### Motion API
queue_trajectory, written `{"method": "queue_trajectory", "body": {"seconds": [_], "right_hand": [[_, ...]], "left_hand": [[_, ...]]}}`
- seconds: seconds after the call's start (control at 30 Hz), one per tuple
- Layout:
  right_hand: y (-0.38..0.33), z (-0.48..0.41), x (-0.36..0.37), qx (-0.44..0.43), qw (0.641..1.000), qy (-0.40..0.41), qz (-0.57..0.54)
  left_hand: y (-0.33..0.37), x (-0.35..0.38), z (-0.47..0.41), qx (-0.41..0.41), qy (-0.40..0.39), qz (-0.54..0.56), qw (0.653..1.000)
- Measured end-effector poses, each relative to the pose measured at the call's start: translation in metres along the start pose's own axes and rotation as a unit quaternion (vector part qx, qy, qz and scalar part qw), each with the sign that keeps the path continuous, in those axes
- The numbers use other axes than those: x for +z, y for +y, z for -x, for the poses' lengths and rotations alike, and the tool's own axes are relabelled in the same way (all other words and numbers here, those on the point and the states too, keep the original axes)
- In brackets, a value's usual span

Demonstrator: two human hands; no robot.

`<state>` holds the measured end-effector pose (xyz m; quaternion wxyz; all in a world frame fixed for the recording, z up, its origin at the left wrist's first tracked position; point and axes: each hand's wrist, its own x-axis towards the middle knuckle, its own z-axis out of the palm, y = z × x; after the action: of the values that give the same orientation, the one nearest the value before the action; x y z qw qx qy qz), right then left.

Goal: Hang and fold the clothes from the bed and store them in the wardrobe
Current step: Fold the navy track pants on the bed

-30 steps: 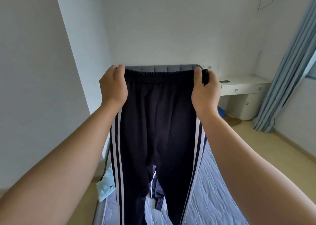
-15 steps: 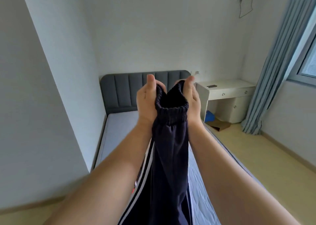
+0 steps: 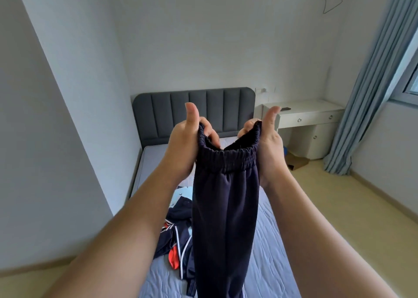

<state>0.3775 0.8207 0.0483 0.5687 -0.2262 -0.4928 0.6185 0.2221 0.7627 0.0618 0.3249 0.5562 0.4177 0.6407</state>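
Soft daylight comes from the window (image 3: 411, 78) far right of the right hand (image 3: 270, 146), so the room is bright, shadows are faint, everything looks sharp, and the wall (image 3: 56, 116) leans near the edge.

White drawer table (image 3: 316, 111) against back wall, small dark object (image 3: 285, 109) on top; pale blue curtain (image 3: 371, 89) at right; brown cardboard box (image 3: 299, 162) on floor.

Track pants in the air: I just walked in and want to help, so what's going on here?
A person holds dark track pants up over the bed. The left hand and right hand each grip the elastic waistband, and the legs hang down together. More clothes lie heaped on the bed. The pants are not yet laid down.
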Motion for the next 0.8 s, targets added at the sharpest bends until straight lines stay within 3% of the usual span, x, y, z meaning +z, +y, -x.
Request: {"method": "queue_trajectory", "body": {"seconds": [0.1,0.2,0.33,0.43,0.53,0.57,0.7,0.8], "right_hand": [[-0.002,-0.008,-0.02,0.009,0.999,0.0,0.042],[0.002,-0.017,-0.042,-0.022,0.976,-0.008,0.217],[0.008,-0.026,-0.071,-0.042,0.903,-0.087,0.418],[0.006,-0.029,-0.082,0.031,0.836,-0.195,0.513],[0.006,-0.027,-0.076,0.086,0.754,-0.281,0.587],[0.008,-0.027,-0.072,0.086,0.728,-0.298,0.611],[0.017,-0.023,-0.054,0.064,0.643,-0.333,0.687],[0.022,-0.018,-0.041,0.052,0.575,-0.344,0.74]], "left_hand": [[-0.006,-0.028,-0.002,0.036,-0.082,-0.11,0.99],[-0.014,-0.061,-0.005,0.003,-0.144,-0.238,0.96],[-0.029,-0.088,-0.009,-0.095,-0.16,-0.395,0.9],[-0.039,-0.099,-0.007,-0.17,-0.192,-0.463,0.848],[-0.045,-0.095,-0.004,-0.193,-0.222,-0.512,0.807],[-0.046,-0.091,-0.004,-0.189,-0.225,-0.552,0.78],[-0.048,-0.059,0.001,-0.13,-0.235,-0.739,0.618],[-0.056,-0.041,0.012,-0.064,-0.248,-0.785,0.564]]}}
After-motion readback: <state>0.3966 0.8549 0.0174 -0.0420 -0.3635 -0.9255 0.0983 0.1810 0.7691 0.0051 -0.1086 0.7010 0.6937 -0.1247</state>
